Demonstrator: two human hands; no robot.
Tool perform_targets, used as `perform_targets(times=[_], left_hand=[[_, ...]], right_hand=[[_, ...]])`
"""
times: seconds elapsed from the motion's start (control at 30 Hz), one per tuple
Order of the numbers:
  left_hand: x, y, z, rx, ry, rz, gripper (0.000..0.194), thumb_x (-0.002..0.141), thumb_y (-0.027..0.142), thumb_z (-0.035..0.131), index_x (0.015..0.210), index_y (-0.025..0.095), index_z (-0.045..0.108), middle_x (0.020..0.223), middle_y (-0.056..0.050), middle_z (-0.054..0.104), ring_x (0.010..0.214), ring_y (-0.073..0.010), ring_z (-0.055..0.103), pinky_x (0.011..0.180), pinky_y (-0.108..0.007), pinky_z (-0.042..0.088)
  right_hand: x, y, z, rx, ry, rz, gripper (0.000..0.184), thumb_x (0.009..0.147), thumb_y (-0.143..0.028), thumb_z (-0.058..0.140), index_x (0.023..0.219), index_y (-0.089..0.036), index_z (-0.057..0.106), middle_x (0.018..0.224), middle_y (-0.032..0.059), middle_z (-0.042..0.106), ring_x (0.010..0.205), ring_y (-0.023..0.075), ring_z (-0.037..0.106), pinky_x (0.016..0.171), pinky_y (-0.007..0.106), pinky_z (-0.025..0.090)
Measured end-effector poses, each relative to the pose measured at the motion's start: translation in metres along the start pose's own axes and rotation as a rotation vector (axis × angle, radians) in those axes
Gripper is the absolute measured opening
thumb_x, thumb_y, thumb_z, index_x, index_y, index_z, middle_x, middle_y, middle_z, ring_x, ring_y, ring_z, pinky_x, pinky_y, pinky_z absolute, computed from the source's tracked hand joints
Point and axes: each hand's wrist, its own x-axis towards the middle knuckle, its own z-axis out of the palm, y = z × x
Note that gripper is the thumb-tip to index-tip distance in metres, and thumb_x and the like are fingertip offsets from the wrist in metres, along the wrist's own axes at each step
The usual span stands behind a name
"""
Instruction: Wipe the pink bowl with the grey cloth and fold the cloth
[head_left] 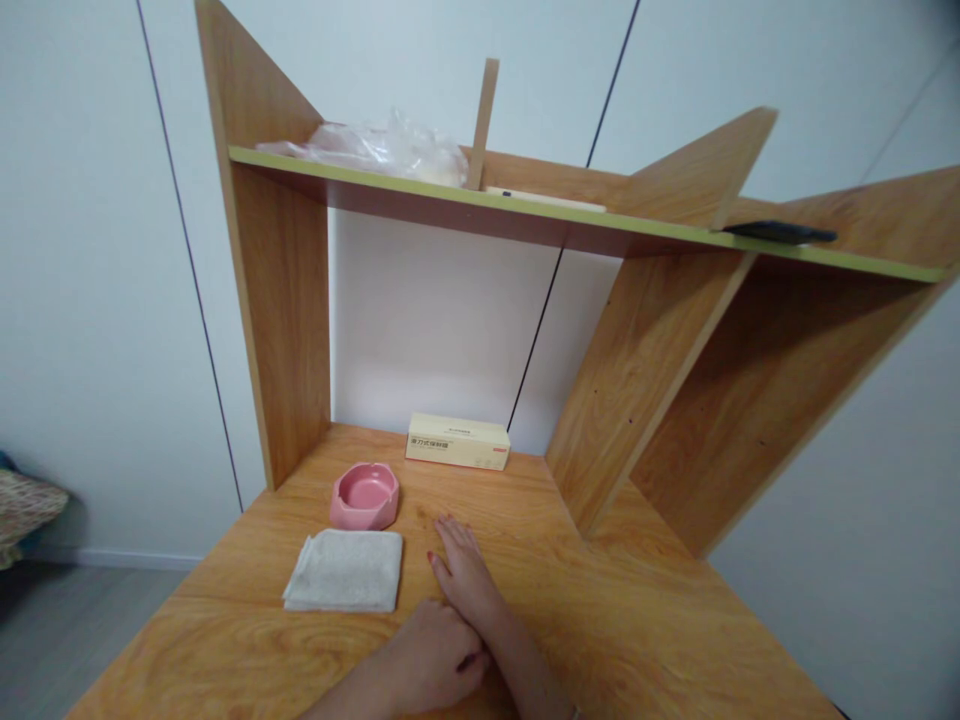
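Note:
My right hand [463,570] lies palm down on the wooden desk [637,620], its fingers stretched out. From the lower left comes my left hand [439,655], curled into a loose fist against my right wrist; no object shows in it. To the left of both hands lies a folded pale grey cloth [346,570]. Just behind the cloth sits a pink ashtray [366,497] with angular sides. A long cream cling film box [457,443] with printed lettering stands farther back against the wall. Neither hand touches the cloth, the ashtray or the box.
A wooden shelf [420,190] spans above the desk, with upright panels [281,320] at its sides. On it are a clear plastic bag [390,150], a flat pale item [547,200] and a flat black item [780,233]. Patterned fabric [26,510] shows at far left.

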Motion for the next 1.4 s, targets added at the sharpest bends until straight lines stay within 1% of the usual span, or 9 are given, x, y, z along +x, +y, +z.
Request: perform_targets(times=[0.23, 0.4, 0.73, 0.83, 1.0, 1.1, 1.2, 1.33, 1.4], left_hand=[[-0.001, 0.001, -0.002, -0.001, 0.003, -0.005, 0.021, 0.078, 0.018, 0.046, 0.075, 0.018, 0.067, 0.075, -0.003, 0.069, 0.063, -0.0173, 0.061, 0.056, -0.023, 0.042], [-0.001, 0.002, -0.003, 0.007, 0.001, -0.016, 0.021, 0.077, 0.017, 0.047, 0.075, 0.018, 0.067, 0.074, -0.004, 0.069, 0.063, -0.017, 0.061, 0.057, -0.023, 0.043], [-0.001, 0.003, -0.002, 0.009, 0.004, -0.01, 0.021, 0.077, 0.017, 0.047, 0.075, 0.017, 0.067, 0.075, -0.004, 0.069, 0.063, -0.0174, 0.061, 0.058, -0.024, 0.043], [-0.003, 0.002, -0.007, 0.006, -0.002, 0.009, 0.021, 0.077, 0.018, 0.047, 0.075, 0.017, 0.067, 0.074, -0.004, 0.069, 0.06, -0.0163, 0.06, 0.056, -0.024, 0.042], [-0.007, -0.002, -0.02, -0.03, -0.018, 0.08, 0.02, 0.076, 0.025, 0.051, 0.063, 0.017, 0.065, 0.06, -0.002, 0.065, 0.051, -0.0125, 0.053, 0.047, -0.021, 0.034], [-0.007, -0.007, -0.022, -0.044, 0.035, 0.087, 0.022, 0.076, 0.024, 0.05, 0.058, 0.016, 0.061, 0.055, -0.001, 0.062, 0.047, -0.0107, 0.049, 0.045, -0.021, 0.03], [-0.007, -0.014, -0.022, -0.056, 0.12, 0.066, 0.025, 0.077, 0.021, 0.046, 0.055, 0.016, 0.056, 0.053, -0.001, 0.059, 0.046, -0.0104, 0.048, 0.045, -0.021, 0.029], [-0.008, -0.029, -0.037, -0.097, 0.318, 0.018, 0.031, 0.082, 0.021, 0.036, 0.056, 0.017, 0.051, 0.053, -0.001, 0.056, 0.049, -0.0119, 0.05, 0.05, -0.022, 0.031], [-0.01, -0.038, -0.049, -0.136, 0.442, -0.092, 0.034, 0.086, 0.024, 0.031, 0.058, 0.017, 0.05, 0.055, -0.002, 0.056, 0.053, -0.0134, 0.051, 0.052, -0.023, 0.032]], right_hand=[[0.0, -0.002, -0.002, -0.001, -0.022, 0.017, 0.049, 0.079, -0.021, 0.038, 0.127, -0.013, 0.041, 0.131, 0.0103, 0.043, 0.125, 0.0201, 0.031, 0.103, 0.038, 0.021], [0.0, -0.002, -0.002, 0.002, -0.014, 0.017, 0.049, 0.078, -0.019, 0.039, 0.127, -0.015, 0.041, 0.131, 0.0093, 0.043, 0.124, 0.0201, 0.032, 0.103, 0.039, 0.022], [0.0, -0.003, -0.003, -0.008, -0.007, 0.012, 0.048, 0.079, -0.02, 0.038, 0.127, -0.014, 0.042, 0.131, 0.0099, 0.044, 0.124, 0.0199, 0.032, 0.103, 0.039, 0.022], [-0.001, -0.002, -0.003, -0.001, -0.01, 0.005, 0.047, 0.08, -0.022, 0.038, 0.126, -0.013, 0.043, 0.13, 0.0113, 0.044, 0.124, 0.0205, 0.032, 0.102, 0.039, 0.023], [-0.001, -0.004, -0.003, 0.012, 0.019, -0.025, 0.044, 0.08, -0.024, 0.041, 0.123, -0.014, 0.046, 0.127, 0.0111, 0.047, 0.121, 0.0217, 0.036, 0.101, 0.04, 0.024], [0.003, -0.008, -0.005, 0.076, 0.09, -0.058, 0.04, 0.081, -0.025, 0.042, 0.119, -0.017, 0.05, 0.123, 0.0098, 0.051, 0.116, 0.0215, 0.041, 0.099, 0.04, 0.028], [0.012, -0.013, -0.01, 0.159, 0.155, -0.071, 0.034, 0.083, -0.024, 0.04, 0.113, -0.017, 0.053, 0.114, 0.0091, 0.056, 0.108, 0.0192, 0.047, 0.093, 0.034, 0.035], [0.021, -0.026, -0.014, 0.175, 0.169, -0.071, 0.029, 0.083, -0.021, 0.039, 0.106, -0.017, 0.056, 0.1, 0.0074, 0.059, 0.096, 0.0178, 0.051, 0.084, 0.03, 0.04], [0.019, -0.037, -0.013, 0.172, 0.151, -0.095, 0.024, 0.082, -0.02, 0.042, 0.099, -0.019, 0.059, 0.093, 0.0054, 0.06, 0.09, 0.0177, 0.052, 0.082, 0.03, 0.04]])
